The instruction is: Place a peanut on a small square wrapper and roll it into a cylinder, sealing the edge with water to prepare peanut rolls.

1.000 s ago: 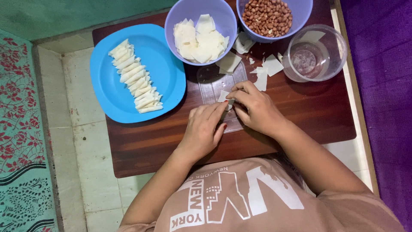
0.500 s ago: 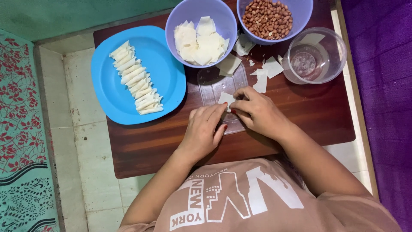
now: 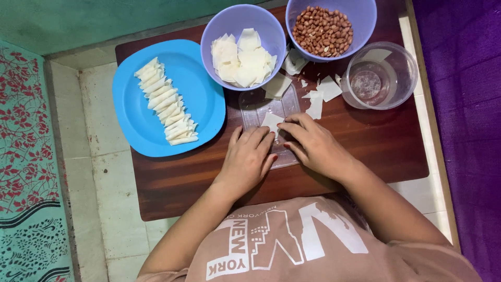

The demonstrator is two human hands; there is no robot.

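Pressing down at the table's middle, the left hand (image 3: 247, 159) and right hand (image 3: 313, 146) pinch a small pastry wrapper (image 3: 272, 121) on a clear plastic sheet (image 3: 261, 107); curled fingers hide most of it; its fold is unclear.

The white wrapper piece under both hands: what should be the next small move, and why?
Probably roll the wrapper piece forward with the fingertips. Both the left hand and the right hand press on it over the clear plastic sheet, and finished rolls lie in a row on the blue plate.
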